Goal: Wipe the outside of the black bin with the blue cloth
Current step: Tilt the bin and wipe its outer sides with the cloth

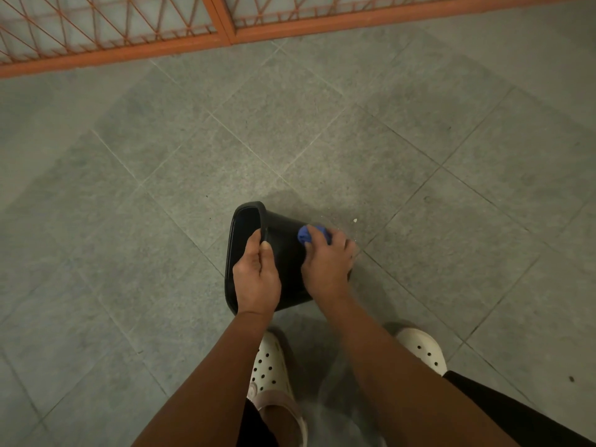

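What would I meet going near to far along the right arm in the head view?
White shoe → right hand → blue cloth → white crumb → orange gate. The black bin lies under the hand and cloth, so I leave it unplaced.

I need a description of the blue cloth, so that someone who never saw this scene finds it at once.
On the grey tiled floor, a black plastic bin is tipped, its opening facing left. The right hand grips a crumpled blue cloth against the bin's outer wall. It is the only blue thing in view.
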### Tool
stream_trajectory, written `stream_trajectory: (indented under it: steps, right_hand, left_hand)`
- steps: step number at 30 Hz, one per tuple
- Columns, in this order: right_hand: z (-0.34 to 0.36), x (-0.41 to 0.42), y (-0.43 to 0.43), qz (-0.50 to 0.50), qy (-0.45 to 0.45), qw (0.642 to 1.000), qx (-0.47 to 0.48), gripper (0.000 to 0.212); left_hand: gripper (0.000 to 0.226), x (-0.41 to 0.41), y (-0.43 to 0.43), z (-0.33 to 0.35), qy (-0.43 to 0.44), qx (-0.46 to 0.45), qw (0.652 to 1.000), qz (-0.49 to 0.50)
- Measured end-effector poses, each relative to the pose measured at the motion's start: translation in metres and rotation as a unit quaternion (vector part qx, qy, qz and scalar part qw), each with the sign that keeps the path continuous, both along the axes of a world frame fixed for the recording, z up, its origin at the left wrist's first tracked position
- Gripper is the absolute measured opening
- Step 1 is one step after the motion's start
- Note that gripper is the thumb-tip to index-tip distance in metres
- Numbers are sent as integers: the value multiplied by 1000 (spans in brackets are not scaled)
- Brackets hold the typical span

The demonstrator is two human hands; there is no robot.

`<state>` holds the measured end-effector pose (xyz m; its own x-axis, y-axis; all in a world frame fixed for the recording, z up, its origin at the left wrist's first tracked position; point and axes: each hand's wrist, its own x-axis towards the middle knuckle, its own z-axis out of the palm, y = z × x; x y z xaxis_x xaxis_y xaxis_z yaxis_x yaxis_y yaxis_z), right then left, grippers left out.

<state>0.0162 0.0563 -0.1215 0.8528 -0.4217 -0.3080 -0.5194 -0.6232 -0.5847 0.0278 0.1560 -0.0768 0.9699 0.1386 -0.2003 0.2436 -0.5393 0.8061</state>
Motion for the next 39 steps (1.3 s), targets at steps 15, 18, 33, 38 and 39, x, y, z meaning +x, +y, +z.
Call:
stream_trajectory:
  steps: [15, 18, 33, 38, 39]
  right_hand:
    - [-16, -20, 2, -3, -37, 999, -15, 46]
    - [-25, -10, -9, 0, -31, 999, -40, 43]
    - [-39, -16, -13, -41, -48, 997, -40, 27]
    - [-48, -27, -22, -93, -23, 995, 11, 34]
    - [-42, -29, -16, -97, -33, 995, 17, 36]
  left_hand:
    - [17, 11, -11, 12, 53, 34, 998, 23]
    - [19, 11, -14, 14, 56, 44, 997, 26]
    - [20, 8, -12, 15, 50, 46, 996, 60]
    - [34, 13, -8, 12, 76, -8, 995, 71]
    - [35, 14, -7, 10, 82, -18, 994, 75]
